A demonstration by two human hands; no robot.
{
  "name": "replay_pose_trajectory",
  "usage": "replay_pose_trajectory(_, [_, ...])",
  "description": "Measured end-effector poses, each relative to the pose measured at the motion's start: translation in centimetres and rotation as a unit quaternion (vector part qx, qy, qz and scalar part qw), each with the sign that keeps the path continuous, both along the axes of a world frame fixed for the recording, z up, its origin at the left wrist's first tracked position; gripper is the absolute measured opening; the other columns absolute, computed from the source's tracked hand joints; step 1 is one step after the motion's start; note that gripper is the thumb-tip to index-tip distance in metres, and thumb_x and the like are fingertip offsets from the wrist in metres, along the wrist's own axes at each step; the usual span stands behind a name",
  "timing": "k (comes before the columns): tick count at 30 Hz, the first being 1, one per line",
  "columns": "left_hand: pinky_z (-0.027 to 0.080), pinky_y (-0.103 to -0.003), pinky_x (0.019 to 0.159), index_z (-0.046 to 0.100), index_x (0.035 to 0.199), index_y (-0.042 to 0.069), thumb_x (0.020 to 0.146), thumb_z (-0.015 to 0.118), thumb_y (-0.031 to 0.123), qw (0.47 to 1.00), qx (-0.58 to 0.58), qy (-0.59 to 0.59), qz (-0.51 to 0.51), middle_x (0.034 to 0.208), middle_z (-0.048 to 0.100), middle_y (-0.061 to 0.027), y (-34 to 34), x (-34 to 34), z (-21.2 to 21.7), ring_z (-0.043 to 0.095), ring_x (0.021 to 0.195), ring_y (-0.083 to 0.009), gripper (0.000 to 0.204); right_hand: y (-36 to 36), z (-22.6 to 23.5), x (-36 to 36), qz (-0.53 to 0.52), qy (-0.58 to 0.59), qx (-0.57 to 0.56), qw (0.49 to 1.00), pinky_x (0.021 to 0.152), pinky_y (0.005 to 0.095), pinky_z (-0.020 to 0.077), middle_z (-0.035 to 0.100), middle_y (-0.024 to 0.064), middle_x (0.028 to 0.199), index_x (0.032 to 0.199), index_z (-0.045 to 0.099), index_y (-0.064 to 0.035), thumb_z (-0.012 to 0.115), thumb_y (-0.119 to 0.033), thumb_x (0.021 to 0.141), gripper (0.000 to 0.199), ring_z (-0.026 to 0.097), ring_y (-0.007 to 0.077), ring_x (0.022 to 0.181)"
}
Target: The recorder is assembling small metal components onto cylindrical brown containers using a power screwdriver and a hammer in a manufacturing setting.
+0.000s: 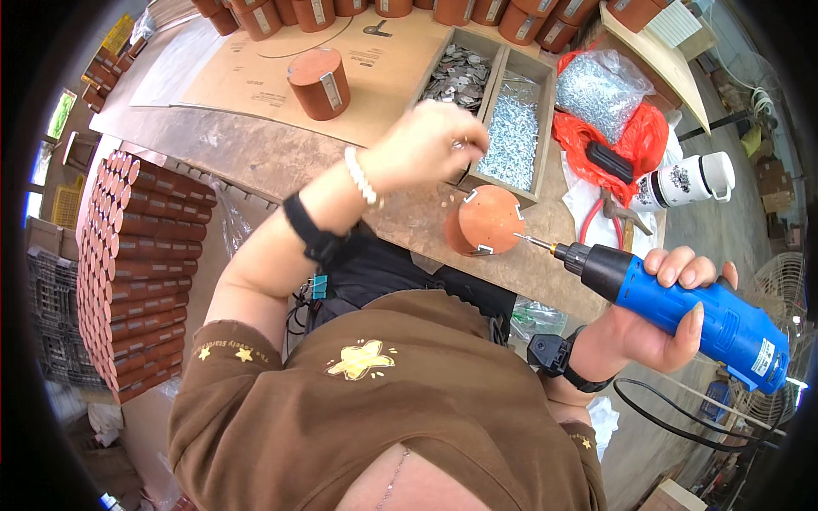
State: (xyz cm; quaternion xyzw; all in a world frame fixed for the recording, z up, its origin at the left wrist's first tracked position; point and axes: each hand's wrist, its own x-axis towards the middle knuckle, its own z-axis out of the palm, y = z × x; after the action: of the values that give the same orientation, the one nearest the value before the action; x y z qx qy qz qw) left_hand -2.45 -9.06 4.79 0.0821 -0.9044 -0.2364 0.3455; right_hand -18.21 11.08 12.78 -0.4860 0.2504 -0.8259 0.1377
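My right hand is wrapped round a blue electric screwdriver with a black nose. Its thin bit points left, the tip close to the rim of a reddish-brown cylinder at the table's front edge. Small metal clips sit along the rim of that cylinder's round face. Over the near side of a divided wooden tray, my left hand has its fingers curled together. Something tiny and shiny shows at the fingertips, too small to name. The tray holds flat metal pieces and silvery screws.
Another brown cylinder stands on cardboard, with more lined up behind. Right of the tray are a bag of screws on red plastic, pliers and a white tumbler. Stacked cylinders fill the left; a black cable hangs right.
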Motion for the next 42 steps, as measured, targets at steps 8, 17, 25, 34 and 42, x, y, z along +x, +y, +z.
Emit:
replay_pose_trajectory(8, [0.040, -0.032, 0.072, 0.057, 0.076, 0.008, 0.058, 0.064, 0.003, 0.997, -0.068, -0.007, -0.034, 0.079, 0.058, 0.0001, 8.0, 1.3, -1.7, 0.052, 0.079, -0.0192, 0.019, 0.1, -0.6, -0.1, -0.011, -0.002, 0.008, 1.000, 0.058, 0.0377, 0.0434, 0.046, 0.0114, 0.081, 0.121, 0.028, -0.0003, 0.050, -0.014, 0.075, 0.053, 0.047, 0.0223, 0.068])
replay_pose_trajectory(17, [0.037, -0.038, 0.078, 0.057, 0.085, 0.006, 0.055, 0.071, 0.010, 1.000, -0.008, 0.009, 0.022, 0.093, 0.055, -0.0054, 8.9, 1.7, -2.4, 0.049, 0.091, -0.0246, 0.033, -0.1, -1.2, 1.0, -0.015, -0.015, 0.043, 0.999, 0.058, 0.0383, 0.0449, 0.046, 0.0118, 0.080, 0.123, 0.023, -0.0010, 0.050, -0.013, 0.073, 0.058, 0.048, 0.0231, 0.065])
replay_pose_trajectory(25, [0.037, -0.039, 0.078, 0.057, 0.086, 0.006, 0.052, 0.072, 0.012, 0.998, -0.024, 0.023, 0.044, 0.096, 0.055, -0.0053, 9.1, 1.6, -2.9, 0.049, 0.093, -0.0250, 0.037, -0.9, -1.4, 2.3, -0.005, -0.008, 0.077, 0.997, 0.058, 0.0391, 0.0472, 0.046, 0.0109, 0.079, 0.123, 0.021, -0.0045, 0.055, -0.010, 0.072, 0.062, 0.050, 0.0226, 0.067])
replay_pose_trajectory(34, [0.037, -0.040, 0.080, 0.059, 0.086, 0.005, 0.053, 0.072, 0.015, 0.993, -0.084, 0.017, 0.076, 0.097, 0.056, -0.0047, 9.6, 1.7, -3.0, 0.050, 0.093, -0.0245, 0.037, -1.4, -1.3, 3.2, -0.021, 0.014, 0.105, 0.994, 0.059, 0.0389, 0.0479, 0.046, 0.0096, 0.078, 0.121, 0.020, -0.0045, 0.058, -0.009, 0.071, 0.063, 0.051, 0.0220, 0.067])
replay_pose_trajectory(42, [0.037, -0.041, 0.081, 0.059, 0.086, 0.005, 0.055, 0.071, 0.015, 0.994, -0.083, 0.010, 0.074, 0.096, 0.055, -0.0048, 9.6, 1.8, -2.9, 0.049, 0.095, -0.0247, 0.035, -1.8, -1.1, 3.9, -0.030, 0.033, 0.106, 0.993, 0.061, 0.0370, 0.0476, 0.047, 0.0092, 0.078, 0.119, 0.020, -0.0042, 0.058, -0.005, 0.071, 0.062, 0.051, 0.0213, 0.066])
